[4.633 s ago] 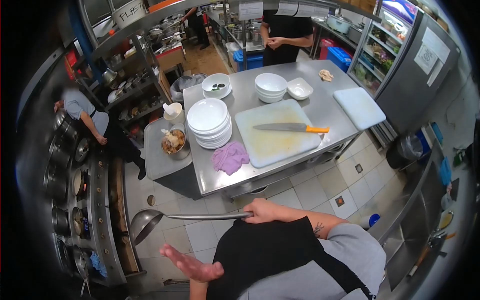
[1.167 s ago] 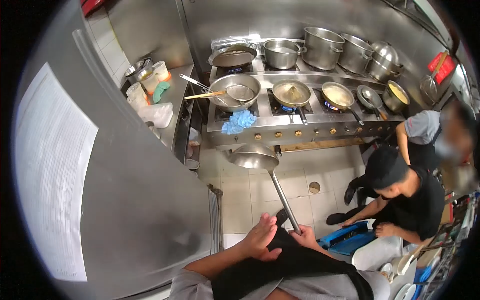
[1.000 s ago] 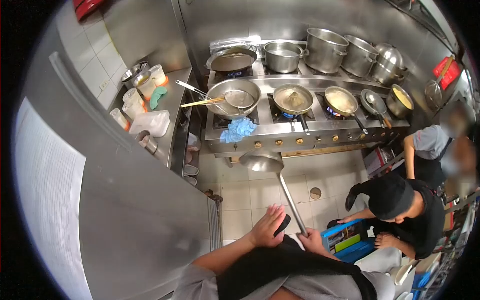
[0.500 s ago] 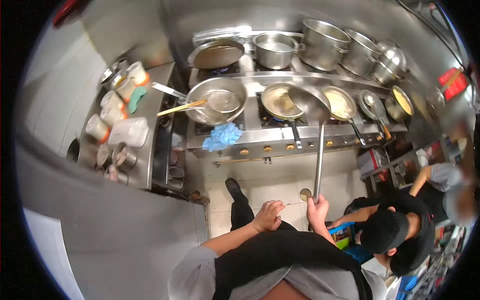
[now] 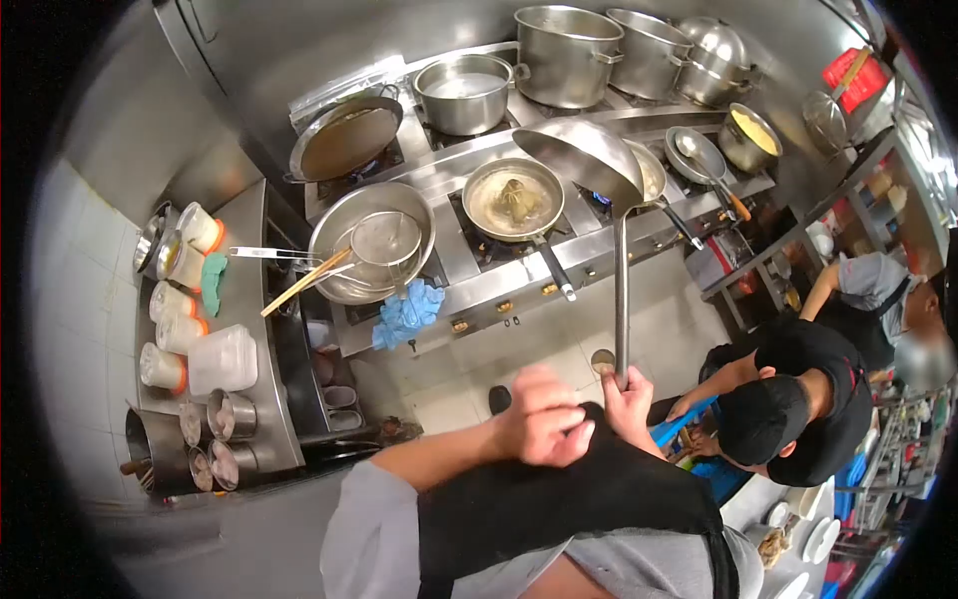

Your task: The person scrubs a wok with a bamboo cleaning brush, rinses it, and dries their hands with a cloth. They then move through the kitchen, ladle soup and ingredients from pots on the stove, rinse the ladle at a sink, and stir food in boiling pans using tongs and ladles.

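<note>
My right hand [image 5: 629, 404] is wrapped round the long handle of a large steel ladle [image 5: 581, 158]. The ladle's bowl is raised in front of the stove, in line with the pans and partly covering one of them. My left hand [image 5: 547, 419] is held before my apron with its fingers curled in; motion blurs it, and anything inside is hidden. Beyond the hands, a frying pan [image 5: 489, 215] on a burner holds pale liquid with a greenish-brown clump. Left of that, a wide steel pan [image 5: 321, 235] holds a round strainer [image 5: 385, 240] and wooden chopsticks [image 5: 299, 288].
A crumpled blue cloth [image 5: 407, 314] hangs at the stove's front edge. Tall steel pots [image 5: 569, 60] line the back burners. Tubs [image 5: 222, 359] and metal cups stand on the left counter. Close on my right, a person in a black cap [image 5: 763, 419] bends down; another person stands behind.
My view has turned, so the stove appears tilted. My left hand has come up and its fingers are more curled. My right hand keeps hold of the ladle. A clump now shows in the frying pan.
</note>
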### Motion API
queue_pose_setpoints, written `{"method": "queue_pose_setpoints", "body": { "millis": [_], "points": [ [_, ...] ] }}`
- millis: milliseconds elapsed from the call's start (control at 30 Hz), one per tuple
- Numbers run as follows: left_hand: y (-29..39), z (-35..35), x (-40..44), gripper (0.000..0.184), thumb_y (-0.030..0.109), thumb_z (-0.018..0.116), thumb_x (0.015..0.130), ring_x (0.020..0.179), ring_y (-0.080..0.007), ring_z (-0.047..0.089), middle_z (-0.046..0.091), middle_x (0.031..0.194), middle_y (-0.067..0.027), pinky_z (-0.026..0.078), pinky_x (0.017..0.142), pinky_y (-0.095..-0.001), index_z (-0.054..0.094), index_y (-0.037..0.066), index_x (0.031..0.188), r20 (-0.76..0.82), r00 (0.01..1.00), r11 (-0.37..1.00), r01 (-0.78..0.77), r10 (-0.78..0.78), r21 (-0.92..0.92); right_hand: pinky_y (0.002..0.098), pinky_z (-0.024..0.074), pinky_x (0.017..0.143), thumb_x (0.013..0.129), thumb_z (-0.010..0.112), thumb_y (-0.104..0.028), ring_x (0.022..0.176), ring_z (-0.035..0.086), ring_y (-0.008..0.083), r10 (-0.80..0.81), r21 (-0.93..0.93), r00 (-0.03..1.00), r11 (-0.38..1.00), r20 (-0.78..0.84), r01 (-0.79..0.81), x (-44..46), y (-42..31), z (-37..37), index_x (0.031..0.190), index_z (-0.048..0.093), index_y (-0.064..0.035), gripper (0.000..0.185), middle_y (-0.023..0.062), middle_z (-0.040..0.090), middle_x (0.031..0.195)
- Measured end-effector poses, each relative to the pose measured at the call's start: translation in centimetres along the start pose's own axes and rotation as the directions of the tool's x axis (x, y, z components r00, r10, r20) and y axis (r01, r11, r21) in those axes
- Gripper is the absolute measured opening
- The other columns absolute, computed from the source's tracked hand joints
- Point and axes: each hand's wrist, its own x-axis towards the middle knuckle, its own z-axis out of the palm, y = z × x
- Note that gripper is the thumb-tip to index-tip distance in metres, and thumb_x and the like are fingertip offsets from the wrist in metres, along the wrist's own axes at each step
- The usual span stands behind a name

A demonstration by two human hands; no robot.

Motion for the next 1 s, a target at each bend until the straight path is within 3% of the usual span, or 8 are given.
{"method": "queue_pose_setpoints", "body": {
  "millis": [67,267,433,533,633,800,900,1000],
  "points": [
    [-1.0,0.9,-0.1,0.039,0.011,0.076,0.071,0.088,-0.0299,0.053,0.055,0.105,-0.0134,0.045,0.08,-0.0432,0.056,0.005,0.104,-0.068,0.998,0.999,-0.008,0.005,-0.047,0.0299,0.0326,0.047,0.087,0.072,-0.014,0.053,0.034,0.007,-0.037,0.012,0.999,0.999,-0.016,0.037,0.4,-0.5,1.1,0.065,0.05,-0.0021,0.033,-0.0006,0.037,0.053],
    [-11.9,-1.3,-19.4,0.033,0.006,0.068,0.079,0.081,-0.0272,0.061,0.061,0.093,-0.0125,0.05,0.075,-0.0367,0.058,0.003,0.11,0.458,0.511,0.673,0.659,-0.727,0.335,0.027,0.0354,0.051,0.086,0.073,-0.013,0.059,0.038,0.0049,0.074,-0.044,0.997,0.996,-0.005,-0.074,3.6,-2.0,0.8,0.074,0.061,-0.0007,0.02,-0.0039,0.042,0.058],
    [-12.0,-11.3,-6.9,0.006,0.009,0.062,0.088,0.066,-0.0206,0.062,0.065,0.079,-0.0091,0.051,0.065,-0.0327,0.064,0.004,0.092,0.064,0.65,0.631,0.705,-0.758,0.324,0.0257,0.0299,0.049,0.089,0.068,-0.008,0.058,0.037,0.0035,0.151,0.103,0.987,0.984,-0.046,-0.146,5.2,2.7,1.3,0.069,0.052,-0.0044,0.026,-0.0074,0.041,0.06],
    [-15.1,-21.8,1.4,0.013,0.017,0.063,0.093,0.069,-0.0144,0.06,0.065,0.077,-0.0056,0.048,0.064,-0.0296,0.065,0.005,0.095,-0.322,0.488,0.286,0.811,-0.811,0.511,0.0238,0.0314,0.049,0.091,0.067,-0.009,0.056,0.039,0.0031,0.217,0.125,0.976,0.969,-0.02,-0.213,6.3,0.0,2.4,0.071,0.053,-0.0047,0.024,-0.0074,0.043,0.059],
    [-17.7,-30.0,2.8,0.02,0.02,0.061,0.098,0.073,-0.0114,0.059,0.067,0.081,-0.008,0.048,0.067,-0.0281,0.064,0.0,0.099,-0.522,0.634,0.387,0.768,-0.571,0.51,0.0215,0.0345,0.051,0.091,0.066,-0.007,0.058,0.043,0.0026,0.292,0.221,0.956,0.934,-0.019,-0.28,6.6,-0.9,2.7,0.074,0.054,-0.0058,0.02,-0.0064,0.045,0.06],
    [-10.7,-17.7,5.3,0.019,0.005,0.053,0.091,0.059,-0.0086,0.041,0.047,0.064,-0.0015,0.032,0.054,-0.0258,0.049,0.005,0.073,-0.229,0.904,0.859,0.419,-0.362,0.295,0.0251,0.0363,0.051,0.089,0.069,-0.012,0.06,0.044,0.0032,0.269,0.048,0.953,0.963,-0.14,-0.265,7.1,0.4,2.4,0.072,0.054,-0.0053,0.023,-0.0053,0.048,0.061],
    [-9.4,-9.0,2.2,0.005,0.005,0.065,0.086,0.07,-0.0099,0.057,0.063,0.076,-0.0038,0.048,0.066,-0.0253,0.066,0.0,0.087,0.163,0.493,0.506,0.861,-0.855,0.048,0.0251,0.0391,0.053,0.087,0.071,-0.017,0.06,0.046,0.0042,0.354,0.079,0.932,0.934,-0.078,-0.348,10.8,-2.5,2.2,0.07,0.056,-0.0035,0.027,-0.0031,0.05,0.061],
    [-9.2,-5.4,-0.1,0.008,0.008,0.068,0.089,0.067,-0.0053,0.056,0.064,0.073,0.0004,0.045,0.062,-0.0227,0.068,0.0,0.087,0.386,0.322,0.345,0.938,-0.865,-0.01,0.0263,0.0405,0.048,0.088,0.069,-0.014,0.053,0.048,0.0064,0.197,-0.028,0.977,0.979,-0.078,-0.2,13.5,-0.9,0.4,0.085,0.064,-0.0008,0.015,-0.0015,0.052,0.063]
  ]
}}
